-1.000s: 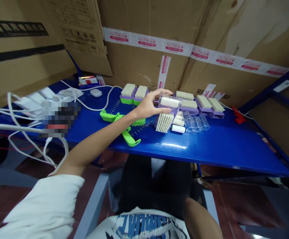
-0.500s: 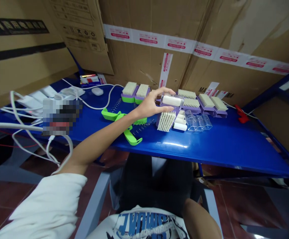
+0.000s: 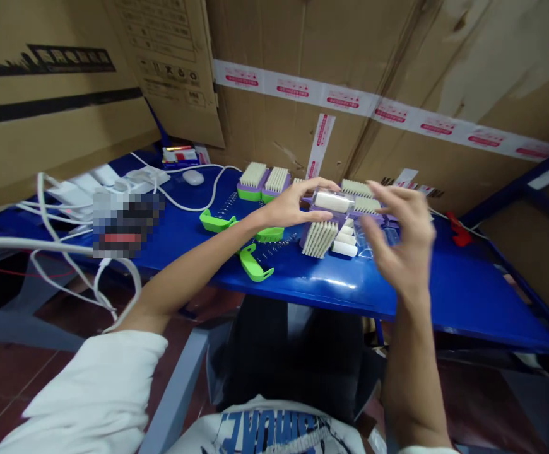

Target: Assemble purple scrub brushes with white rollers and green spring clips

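My left hand reaches over the blue table and grips a clear plastic case with a white block inside, held above the table. My right hand is raised just right of the case, fingers spread and holding nothing, slightly blurred. Below the case lies a loose white-bristled brush beside small white blocks. Purple brushes with white bristles sit in a row behind, partly hidden by my right hand.
Green plastic brush handles lie near the front edge. Two green and purple brushes stand at the back. White cables, a white mouse and chargers fill the left side. Cardboard boxes wall the back. A red clip lies right.
My right hand has risen from below the table into view beside the case. My left hand still holds the case in about the same place.
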A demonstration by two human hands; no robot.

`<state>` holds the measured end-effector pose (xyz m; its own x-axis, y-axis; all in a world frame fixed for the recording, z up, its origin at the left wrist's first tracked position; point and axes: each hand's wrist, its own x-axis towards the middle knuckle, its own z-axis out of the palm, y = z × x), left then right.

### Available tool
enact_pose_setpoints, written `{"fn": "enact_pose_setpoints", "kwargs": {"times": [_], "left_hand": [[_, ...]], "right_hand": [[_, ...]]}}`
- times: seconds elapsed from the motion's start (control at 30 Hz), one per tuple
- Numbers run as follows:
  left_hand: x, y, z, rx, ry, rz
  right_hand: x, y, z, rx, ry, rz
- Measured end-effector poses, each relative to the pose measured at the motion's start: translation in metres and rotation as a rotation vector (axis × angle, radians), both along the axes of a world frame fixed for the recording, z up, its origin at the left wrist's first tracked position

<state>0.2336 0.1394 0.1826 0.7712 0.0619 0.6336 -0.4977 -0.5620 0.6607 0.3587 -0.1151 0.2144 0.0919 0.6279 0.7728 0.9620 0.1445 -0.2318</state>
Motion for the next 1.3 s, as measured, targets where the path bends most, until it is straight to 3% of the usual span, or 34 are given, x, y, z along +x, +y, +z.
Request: {"fn": "enact_pose_setpoints", "kwargs": {"times": [0.17,0.37,0.5,0.87,1.0,1.17,1.3], "left_hand": [[-0.008,0.016,0.01,-0.004,0.051,-0.11],[-0.021,0.02,0.024,-0.028,0.074,0.042],[-0.025,0.017,0.028,-0.036,0.106,0.055],[-0.022,0.02,0.022,-0.086,0.129,-0.063],[-0.02,0.02,0.017,-0.041,0.085,-0.012],[-0.021,0.018,0.016,0.026,0.045,0.023],[-0.02,0.02,0.014,0.029,0.178,-0.141]], "right_hand": [[0.018,0.032,-0.014,-0.118,0.079,0.139],[0.028,0.041,-0.017,-0.119,0.129,0.178],[0.029,0.039,-0.018,-0.122,0.132,0.191],[0.036,0.039,-0.026,-0.246,0.398,0.292],[0.042,0.041,-0.02,-0.28,0.471,0.297],[0.042,0.038,-0.013,-0.26,0.396,0.318],[0.049,0.035,-0.015,-0.322,0.406,0.38]]}}
